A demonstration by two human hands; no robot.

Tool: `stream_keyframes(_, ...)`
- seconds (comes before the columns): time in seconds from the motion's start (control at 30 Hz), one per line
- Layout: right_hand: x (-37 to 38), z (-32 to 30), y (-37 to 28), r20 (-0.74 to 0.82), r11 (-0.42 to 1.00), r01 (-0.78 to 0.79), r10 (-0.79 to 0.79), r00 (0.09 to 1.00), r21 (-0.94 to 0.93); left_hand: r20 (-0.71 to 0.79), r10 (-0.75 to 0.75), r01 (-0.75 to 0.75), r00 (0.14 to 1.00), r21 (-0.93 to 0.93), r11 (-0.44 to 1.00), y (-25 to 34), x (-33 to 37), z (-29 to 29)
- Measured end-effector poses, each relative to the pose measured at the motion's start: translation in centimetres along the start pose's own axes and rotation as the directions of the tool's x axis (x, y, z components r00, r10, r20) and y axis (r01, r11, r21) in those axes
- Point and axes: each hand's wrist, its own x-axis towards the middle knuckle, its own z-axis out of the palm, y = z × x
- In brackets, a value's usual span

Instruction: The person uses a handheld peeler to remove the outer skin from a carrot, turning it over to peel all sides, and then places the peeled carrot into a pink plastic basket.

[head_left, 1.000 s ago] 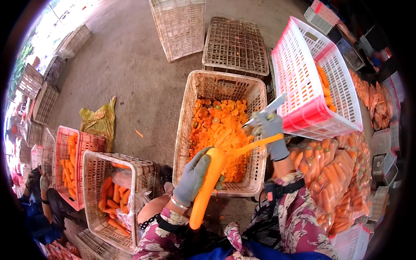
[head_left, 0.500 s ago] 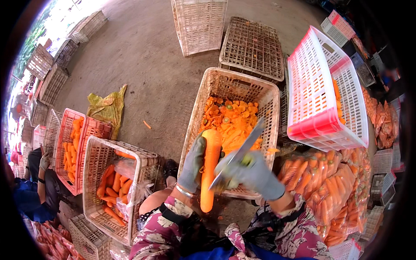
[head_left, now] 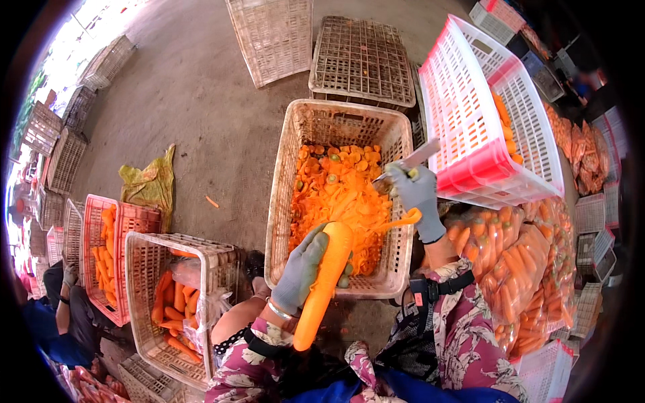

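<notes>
A large carrot (head_left: 324, 289) slants over the near edge of a dirty whitish crate (head_left: 274, 232); my gloved left hand (head_left: 299, 272) is wrapped round it. Orange peelings and cut-off carrot ends (head_left: 339, 198) lie heaped inside this crate. Above the crate's right rim, my gloved right hand (head_left: 418, 196) is closed round a knife. Its pale blade (head_left: 422, 154) points up and right, apart from the carrot, while the fingers hide much of the handle. A loose strip of peel (head_left: 405, 218) sticks out just below the right hand.
To the right stand a red-and-white crate (head_left: 463, 168) with carrots and a pile of bagged carrots (head_left: 517, 269). At left are a whitish crate (head_left: 138, 302) and a pink crate (head_left: 121, 269), both with carrots. Another person's hand (head_left: 70, 275) shows at far left.
My right hand has swung the knife off the carrot, up and to the right. The carrot now leans further, its top to the right. The whole view has shifted somewhat.
</notes>
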Motion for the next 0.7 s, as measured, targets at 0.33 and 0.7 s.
stream_keyframes(0.33,-8.6,4.6,-7.6,0.619,0.938,-0.295,0.125,0.776,0.181,-0.113,0.06,-0.089,0.992,-0.277,0.957,0.6,1.7,-3.6)
stream_keyframes(0.7,-5.0,3.4,-4.9,0.417,0.961,-0.225,0.139,0.898,0.164,-0.084,0.116,-0.102,0.99,0.156,0.983,-1.0,0.9,-2.2)
